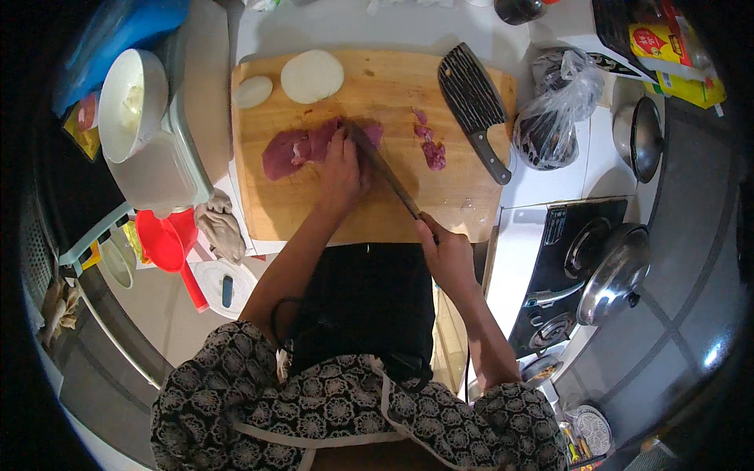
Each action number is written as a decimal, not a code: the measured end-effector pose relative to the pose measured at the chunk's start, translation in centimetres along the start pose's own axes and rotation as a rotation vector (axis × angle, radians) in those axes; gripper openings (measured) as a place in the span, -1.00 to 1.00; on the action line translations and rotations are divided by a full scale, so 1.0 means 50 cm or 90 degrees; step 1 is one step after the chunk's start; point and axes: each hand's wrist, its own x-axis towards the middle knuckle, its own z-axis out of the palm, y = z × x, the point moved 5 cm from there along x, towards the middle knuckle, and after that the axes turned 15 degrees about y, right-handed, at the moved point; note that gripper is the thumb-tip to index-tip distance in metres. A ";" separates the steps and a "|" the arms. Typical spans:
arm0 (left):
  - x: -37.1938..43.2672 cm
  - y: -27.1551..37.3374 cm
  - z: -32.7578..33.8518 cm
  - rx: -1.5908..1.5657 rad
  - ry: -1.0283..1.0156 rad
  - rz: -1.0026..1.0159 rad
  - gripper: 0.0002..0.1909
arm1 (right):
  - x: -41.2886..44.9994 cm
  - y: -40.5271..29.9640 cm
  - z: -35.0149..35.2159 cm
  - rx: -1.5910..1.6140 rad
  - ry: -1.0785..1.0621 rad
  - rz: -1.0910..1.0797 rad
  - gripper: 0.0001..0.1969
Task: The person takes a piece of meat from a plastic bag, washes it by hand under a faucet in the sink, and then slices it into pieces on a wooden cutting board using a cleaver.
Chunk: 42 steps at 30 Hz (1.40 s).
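Observation:
On the wooden cutting board [389,76] lies a slab of raw red meat [284,156]. My left hand [346,168] holds the meat down, its fingertips beside the blade. In my right hand [450,254] is the handle of a long knife [393,181]. The blade slants up and left, its tip end at the meat; the exact contact is hidden by my fingers. Several small meat pieces [434,155] lie in a row to the right. A cleaver with a black ridged blade [470,88] rests at the board's right side.
Two pale round vegetable pieces, one large [312,76] and one small [253,92], lie at the board's upper left. Leftward are a white bowl [134,106], a red ladle [168,241] and a crumpled cloth [221,228]. Rightward are a tied plastic bag [556,112] and a gas stove [545,247] with a lidded pan [615,277].

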 end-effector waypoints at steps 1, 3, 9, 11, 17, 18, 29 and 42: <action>-0.004 -0.004 0.000 0.002 0.001 -0.002 -0.52 | -0.002 -0.004 0.002 -0.034 0.006 -0.024 -0.67; -0.014 -0.016 0.001 0.012 -0.019 -0.007 -0.54 | 0.005 -0.015 0.017 -0.064 0.009 -0.051 -0.67; -0.018 -0.001 0.020 -0.052 -0.064 -0.031 -0.62 | 0.077 -0.033 0.065 0.002 0.112 -0.157 -0.67; -0.020 -0.009 0.017 -0.043 -0.054 -0.030 -0.62 | 0.062 -0.025 0.056 0.008 0.125 -0.174 -0.66; -0.001 -0.027 -0.029 -0.078 -0.038 -0.112 -0.60 | -0.024 0.096 -0.007 -0.018 -0.019 0.012 -0.65; 0.001 -0.030 -0.038 -0.064 -0.055 -0.122 -0.58 | -0.022 0.103 -0.015 -0.019 -0.018 0.013 -0.65; -0.036 0.026 -0.015 -0.473 -0.096 -0.509 -0.71 | -0.054 0.112 -0.022 0.539 -0.123 0.366 -0.62; -0.046 0.073 0.045 -0.211 -0.308 -0.247 -0.66 | -0.040 0.122 -0.052 0.283 0.042 0.224 -0.50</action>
